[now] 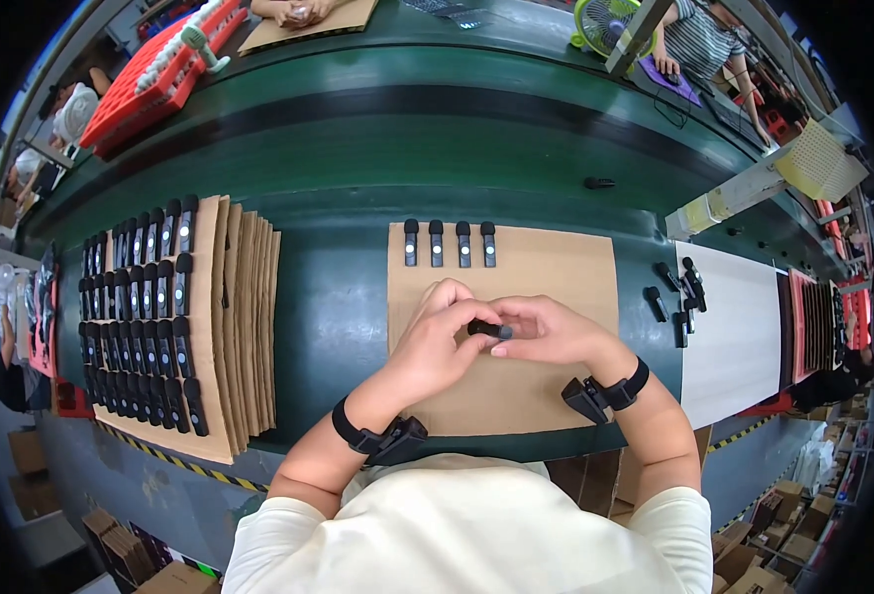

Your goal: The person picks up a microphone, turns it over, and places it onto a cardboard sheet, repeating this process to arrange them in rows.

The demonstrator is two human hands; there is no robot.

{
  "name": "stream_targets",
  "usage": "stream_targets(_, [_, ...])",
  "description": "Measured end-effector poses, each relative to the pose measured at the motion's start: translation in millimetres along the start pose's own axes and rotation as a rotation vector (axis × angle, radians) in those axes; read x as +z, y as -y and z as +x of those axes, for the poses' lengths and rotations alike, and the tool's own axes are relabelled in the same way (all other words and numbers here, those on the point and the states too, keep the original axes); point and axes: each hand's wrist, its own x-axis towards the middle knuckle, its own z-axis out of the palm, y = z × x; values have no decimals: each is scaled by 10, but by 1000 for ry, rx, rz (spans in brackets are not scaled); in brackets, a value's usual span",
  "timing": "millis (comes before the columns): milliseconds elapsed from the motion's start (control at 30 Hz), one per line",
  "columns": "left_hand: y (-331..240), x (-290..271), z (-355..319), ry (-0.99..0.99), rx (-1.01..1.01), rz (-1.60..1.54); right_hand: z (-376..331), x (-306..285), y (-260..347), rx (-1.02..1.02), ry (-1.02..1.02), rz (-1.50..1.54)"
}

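Observation:
Both my hands meet over the brown cardboard sheet [556,267] in front of me. Between them is a small black microphone [483,328] with a greyish end. My left hand [435,342] grips its dark body, the fingers partly covering it. At the greyish end, the fingers of my right hand [548,332] pinch from the other side. Just beyond my hands, a row of several small black microphones [437,244] with foam tops and pale round spots lies along the sheet's far left part.
Stacked cardboard sheets [249,327] at the left carry rows of similar microphones [150,297]. Loose microphones [692,285] lie to the right by a white sheet [729,327]. A metal post [734,198] juts in there. Across the green bench [407,148] are a red crate [150,89], a fan [603,22] and other people.

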Motion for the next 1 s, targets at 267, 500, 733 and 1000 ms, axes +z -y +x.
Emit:
stream_targets(267, [22,37,27,9,92,209,0,-94,66,30,25,11])
stream_targets(500, [62,-67,-56,51,25,482,86,-331,161,-90,-212,-471])
stream_targets(733, [77,-61,-138,232,-46,676,238,-564,-79,-287,-439,-998])
stream_targets(1000, [77,-60,-148,276,-55,740,262,-634,-158,-292,-442,-998])
